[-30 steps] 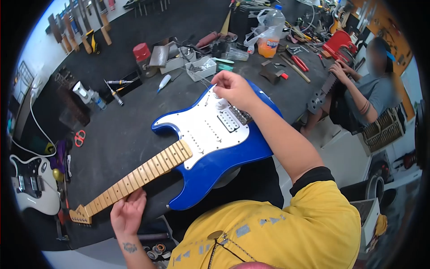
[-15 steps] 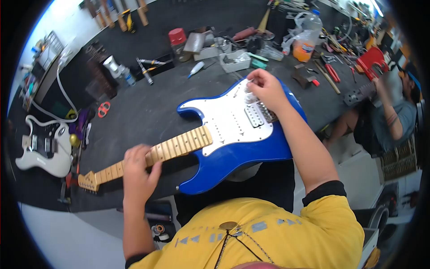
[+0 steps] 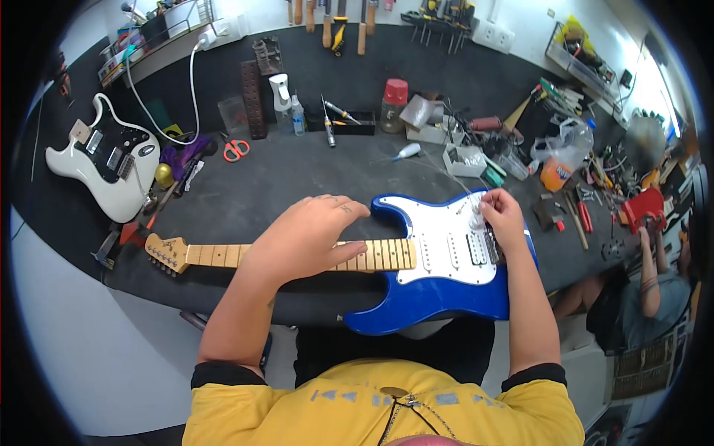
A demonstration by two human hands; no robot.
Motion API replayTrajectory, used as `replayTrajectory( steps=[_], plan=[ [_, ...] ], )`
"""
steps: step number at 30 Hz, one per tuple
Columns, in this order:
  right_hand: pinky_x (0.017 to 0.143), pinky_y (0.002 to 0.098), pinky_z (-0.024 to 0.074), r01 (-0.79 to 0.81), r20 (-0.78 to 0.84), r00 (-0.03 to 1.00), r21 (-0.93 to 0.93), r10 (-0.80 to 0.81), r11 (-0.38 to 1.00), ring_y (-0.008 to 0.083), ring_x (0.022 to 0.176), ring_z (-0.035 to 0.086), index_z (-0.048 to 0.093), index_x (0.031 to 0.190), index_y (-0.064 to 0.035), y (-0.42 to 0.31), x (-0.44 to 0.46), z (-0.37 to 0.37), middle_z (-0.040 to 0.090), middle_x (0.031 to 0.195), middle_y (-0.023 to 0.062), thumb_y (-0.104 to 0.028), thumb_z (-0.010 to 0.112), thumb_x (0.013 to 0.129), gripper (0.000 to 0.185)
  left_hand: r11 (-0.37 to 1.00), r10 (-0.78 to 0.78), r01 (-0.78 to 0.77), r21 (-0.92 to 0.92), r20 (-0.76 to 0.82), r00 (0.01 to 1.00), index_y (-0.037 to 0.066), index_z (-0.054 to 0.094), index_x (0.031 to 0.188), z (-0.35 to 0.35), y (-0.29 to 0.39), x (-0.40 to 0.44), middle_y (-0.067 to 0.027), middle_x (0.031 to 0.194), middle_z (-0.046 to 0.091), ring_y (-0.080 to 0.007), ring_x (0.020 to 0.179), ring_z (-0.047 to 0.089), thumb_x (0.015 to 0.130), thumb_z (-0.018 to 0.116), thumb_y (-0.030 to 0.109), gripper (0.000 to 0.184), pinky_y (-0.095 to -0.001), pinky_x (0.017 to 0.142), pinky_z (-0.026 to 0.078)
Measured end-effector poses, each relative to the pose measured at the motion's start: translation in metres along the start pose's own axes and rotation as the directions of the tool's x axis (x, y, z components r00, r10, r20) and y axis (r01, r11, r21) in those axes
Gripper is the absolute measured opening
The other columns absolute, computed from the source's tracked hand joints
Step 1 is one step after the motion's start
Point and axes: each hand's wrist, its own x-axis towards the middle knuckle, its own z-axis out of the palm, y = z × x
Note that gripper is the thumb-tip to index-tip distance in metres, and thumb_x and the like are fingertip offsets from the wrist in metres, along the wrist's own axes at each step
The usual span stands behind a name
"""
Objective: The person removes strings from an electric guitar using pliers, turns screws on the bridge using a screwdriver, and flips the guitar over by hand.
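Note:
A blue electric guitar [image 3: 439,303] with a white pickguard lies on the dark bench, its maple neck [image 3: 223,255] pointing left. No strings run along the fretboard. My left hand [image 3: 301,236] is above the neck, fingers stretched out and thumb apart, holding nothing. Over the control knobs [image 3: 477,220], my right hand [image 3: 506,217] is closed in a pinch. Faint thin strands, apparently a guitar string [image 3: 446,175], arc from its fingertips toward the upper left. The fingers hide exactly where they grip it.
A white guitar body [image 3: 111,160] rests at the left, near orange scissors [image 3: 236,150]. Behind are a spray bottle [image 3: 280,97], a red-lidded jar [image 3: 394,108], a small parts tray [image 3: 465,160] and an orange drink bottle [image 3: 561,167]. Another person [image 3: 654,297] sits at the right.
My left hand has lifted off the neck and moved right, toward the body. My right hand stays pinched by the knobs, thin strands now showing. The view has shifted upward and left.

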Motion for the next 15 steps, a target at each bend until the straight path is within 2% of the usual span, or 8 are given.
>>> replayTrajectory(
  steps=[2, 3, 4, 5, 6, 8, 9, 15],
  plan=[
    [0.064, 0.0219, 0.0410, -0.011, 0.003, 1.000, 0.068, 0.011, 0.998, 0.0023, 0.071, 0.053, 0.067, 0.100, -0.0036, -0.002, -0.001, 0.002, 0.060, 0.080, -0.0071, -0.005, 0.077, 0.096, 0.010, 0.991, 0.116, -0.110, 0.070, -0.079, 0.990, 0.002, 0.076, 0.122, -0.031, 0.011, 0.002, -0.0155, 0.117, 0.079, -0.0341, 0.111, 0.074, 0.092, 0.085, 0.025, 0.039, -0.0449, 0.099, 0.056],
    [0.063, 0.0216, 0.0409, -0.007, 0.001, 1.000, 0.072, 0.007, 0.997, 0.0021, 0.070, 0.053, 0.067, 0.100, -0.0040, 0.002, 0.000, 0.002, 0.060, 0.080, -0.0071, -0.004, 0.077, 0.096, 0.010, 0.977, 0.203, -0.178, 0.114, -0.279, 0.939, 0.004, 0.077, 0.119, -0.052, 0.022, -0.004, -0.0125, 0.114, 0.079, -0.0314, 0.103, 0.074, 0.093, 0.083, 0.020, 0.032, -0.0431, 0.093, 0.056],
    [0.063, 0.0214, 0.0409, -0.005, -0.003, 1.000, 0.073, 0.005, 0.997, 0.0019, 0.070, 0.053, 0.067, 0.099, -0.0043, 0.005, 0.001, 0.002, 0.061, 0.080, -0.0071, -0.004, 0.077, 0.096, 0.010, 0.957, 0.287, -0.234, 0.169, -0.461, 0.839, 0.006, 0.077, 0.115, -0.072, 0.037, -0.015, -0.0095, 0.110, 0.079, -0.0287, 0.095, 0.074, 0.093, 0.081, 0.016, 0.025, -0.0412, 0.087, 0.056],
    [0.062, 0.0209, 0.0409, -0.007, 0.003, 1.000, 0.089, 0.007, 0.996, 0.0014, 0.069, 0.053, 0.068, 0.099, -0.0045, 0.004, 0.000, 0.002, 0.061, 0.080, -0.0071, -0.003, 0.078, 0.096, 0.011, 0.966, 0.202, -0.257, 0.017, -0.672, 0.713, 0.002, 0.077, 0.108, -0.086, 0.057, -0.027, -0.0148, 0.104, 0.076, -0.0266, 0.088, 0.072, 0.094, 0.080, 0.014, 0.019, -0.0417, 0.081, 0.056],
    [0.063, 0.0208, 0.0413, -0.016, 0.019, 1.000, 0.082, 0.015, 0.996, 0.0015, 0.069, 0.054, 0.068, 0.100, -0.0043, 0.005, 0.000, 0.001, 0.062, 0.080, -0.0067, -0.004, 0.078, 0.096, 0.010, 0.944, 0.256, -0.323, 0.066, -0.764, 0.592, 0.002, 0.076, 0.108, -0.099, 0.072, -0.038, -0.0150, 0.104, 0.076, -0.0267, 0.089, 0.072, 0.094, 0.079, 0.014, 0.019, -0.0416, 0.082, 0.055],
    [0.063, 0.0209, 0.0422, -0.025, 0.026, 0.999, 0.132, 0.022, 0.991, 0.0018, 0.070, 0.055, 0.068, 0.099, -0.0042, 0.002, 0.000, 0.003, 0.063, 0.081, -0.0061, -0.004, 0.078, 0.096, 0.010, 0.867, 0.423, -0.435, 0.245, -0.822, 0.381, 0.001, 0.076, 0.109, -0.121, 0.081, -0.054, -0.0154, 0.105, 0.076, -0.0268, 0.090, 0.072, 0.093, 0.079, 0.014, 0.020, -0.0414, 0.082, 0.055],
    [0.064, 0.0216, 0.0435, -0.019, 0.040, 0.999, 0.157, 0.013, 0.987, 0.0026, 0.072, 0.057, 0.068, 0.099, -0.0042, 0.000, 0.000, 0.003, 0.065, 0.082, -0.0051, -0.004, 0.078, 0.096, 0.010, 0.842, 0.463, -0.454, 0.292, -0.822, 0.331, 0.001, 0.076, 0.109, -0.128, 0.083, -0.060, -0.0155, 0.105, 0.076, -0.0269, 0.090, 0.072, 0.093, 0.079, 0.014, 0.021, -0.0413, 0.083, 0.055],
    [0.065, 0.0224, 0.0438, -0.032, 0.043, 0.999, 0.061, 0.030, 0.998, 0.0032, 0.072, 0.058, 0.067, 0.097, -0.0044, -0.001, -0.005, 0.004, 0.066, 0.083, -0.0044, -0.005, 0.078, 0.095, 0.011, 0.757, 0.597, -0.488, 0.434, -0.764, 0.245, -0.001, 0.074, 0.111, -0.150, 0.092, -0.083, -0.0167, 0.107, 0.075, -0.0273, 0.092, 0.071, 0.093, 0.077, 0.014, 0.023, -0.0407, 0.085, 0.055]
  ],
)
